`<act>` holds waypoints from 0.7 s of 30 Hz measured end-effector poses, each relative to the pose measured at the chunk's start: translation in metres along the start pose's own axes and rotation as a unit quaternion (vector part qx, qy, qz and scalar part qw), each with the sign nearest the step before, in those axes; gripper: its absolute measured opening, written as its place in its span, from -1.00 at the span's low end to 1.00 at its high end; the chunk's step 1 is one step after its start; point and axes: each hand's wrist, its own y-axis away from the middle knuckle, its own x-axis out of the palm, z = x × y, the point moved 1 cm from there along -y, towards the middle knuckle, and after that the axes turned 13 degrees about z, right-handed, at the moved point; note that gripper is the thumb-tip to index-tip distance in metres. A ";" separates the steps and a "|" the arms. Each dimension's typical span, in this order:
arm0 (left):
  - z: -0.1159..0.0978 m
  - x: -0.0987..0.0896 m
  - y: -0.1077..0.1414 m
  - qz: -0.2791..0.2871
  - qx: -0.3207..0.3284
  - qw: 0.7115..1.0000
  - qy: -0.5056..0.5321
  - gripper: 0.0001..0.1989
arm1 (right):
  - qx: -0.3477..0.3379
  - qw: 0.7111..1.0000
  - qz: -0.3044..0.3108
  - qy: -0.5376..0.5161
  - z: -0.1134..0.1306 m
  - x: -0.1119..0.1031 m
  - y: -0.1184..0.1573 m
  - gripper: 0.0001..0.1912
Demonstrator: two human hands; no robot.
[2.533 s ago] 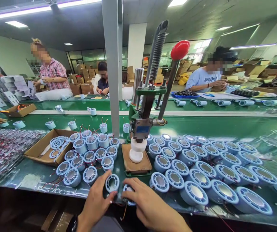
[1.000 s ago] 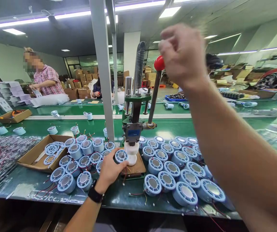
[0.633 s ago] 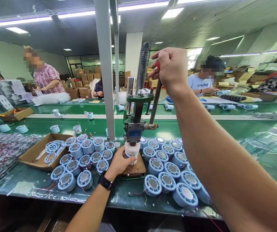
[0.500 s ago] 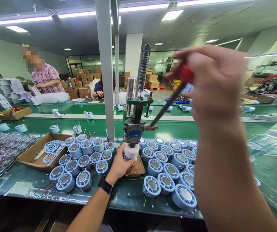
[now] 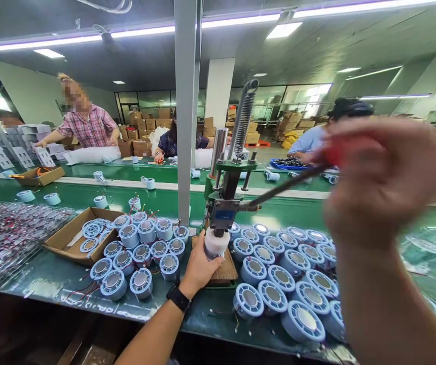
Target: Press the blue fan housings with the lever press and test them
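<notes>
Post behind press, cylinders both sides

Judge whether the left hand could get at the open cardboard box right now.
Probably, if it lets go of the part under the white press head; only low blue housings seem to stand between the left hand and the cardboard box.

No text, brand, number or sign can be read. The press has a small blue label on the metal plate at its front, but any print on it is too small and blurred to make out.
</notes>
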 end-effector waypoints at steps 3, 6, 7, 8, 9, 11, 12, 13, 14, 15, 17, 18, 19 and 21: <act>-0.002 -0.002 0.001 0.002 0.013 1.000 0.002 -0.15 | 0.028 0.996 0.074 -0.045 -0.028 0.024 -0.058 -0.63; -0.003 -0.001 0.001 -0.002 0.016 1.000 0.000 -0.15 | 0.053 0.995 0.020 -0.080 -0.025 0.054 -0.023 -0.56; -0.004 0.000 0.001 -0.004 0.015 1.000 -0.003 -0.16 | 0.063 0.993 -0.016 -0.098 -0.019 0.065 0.008 -0.54; -0.005 0.000 0.003 -0.002 0.012 1.000 -0.007 -0.17 | 0.086 0.989 -0.049 -0.114 -0.012 0.076 0.044 -0.50; -0.006 0.000 0.006 0.008 0.012 1.000 -0.014 -0.19 | 0.123 0.983 -0.066 -0.122 -0.006 0.087 0.081 -0.43; -0.011 -0.005 0.017 0.048 0.018 0.998 -0.047 -0.24 | 0.223 0.968 -0.049 -0.108 0.000 0.109 0.150 -0.26; -0.015 -0.010 0.026 0.060 0.024 0.995 -0.073 -0.28 | 0.276 0.956 -0.018 -0.097 0.000 0.119 0.177 -0.17; -0.020 -0.019 0.036 0.059 0.034 0.992 -0.103 -0.36 | 0.326 0.941 0.020 -0.087 -0.002 0.129 0.199 -0.08; -0.026 -0.033 0.046 0.041 0.047 0.988 -0.138 -0.46 | 0.369 0.924 0.058 -0.080 -0.005 0.138 0.214 -0.02; -0.033 -0.051 0.057 0.003 0.052 0.981 -0.185 -0.57 | 0.405 0.907 0.091 -0.075 -0.009 0.145 0.224 0.02; -0.046 -0.103 0.074 -0.091 0.039 0.953 -0.287 -0.70 | 0.448 0.882 0.127 -0.068 -0.016 0.152 0.233 0.05; -0.051 -0.135 0.079 -0.145 -0.008 0.923 -0.356 -0.71 | 0.456 0.878 0.130 -0.066 -0.018 0.153 0.233 0.05; -0.054 -0.169 0.082 -0.181 -0.050 0.906 -0.378 -0.72 | 0.456 0.878 0.128 -0.067 -0.020 0.153 0.232 0.05; -0.058 -0.235 0.083 -0.222 -0.117 0.881 -0.400 -0.71 | 0.445 0.886 0.106 -0.074 -0.020 0.152 0.230 0.05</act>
